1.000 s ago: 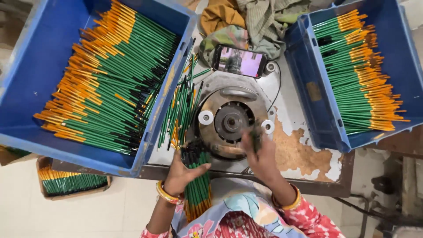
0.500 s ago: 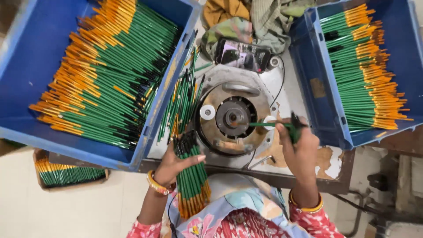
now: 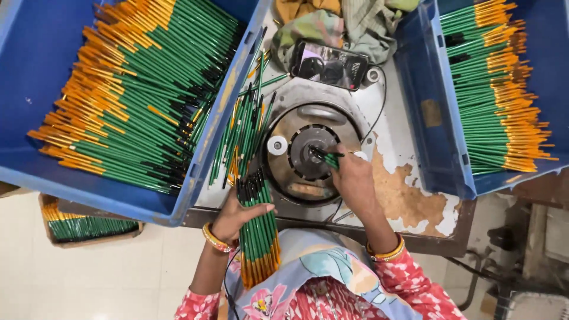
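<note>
At table centre, right hand (image 3: pixel 354 178) pinches a single green pencil (image 3: pixel 328 159), fingers closed on it, tip pushed into the hub of the round metal machine (image 3: pixel 311 151). Left hand (image 3: pixel 237 216) grips a bundle of green pencils (image 3: pixel 259 237) at the table edge, just left of the machine. Blue crate (image 3: pixel 35 71) far left, second blue crate (image 3: pixel 424 112) right, phone (image 3: pixel 328 64) above.

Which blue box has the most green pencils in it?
The big blue plastic crate on the left. Its green pencils with orange ends pile across most of it, while the blue plastic crate on the right holds a smaller stack along one side.
</note>
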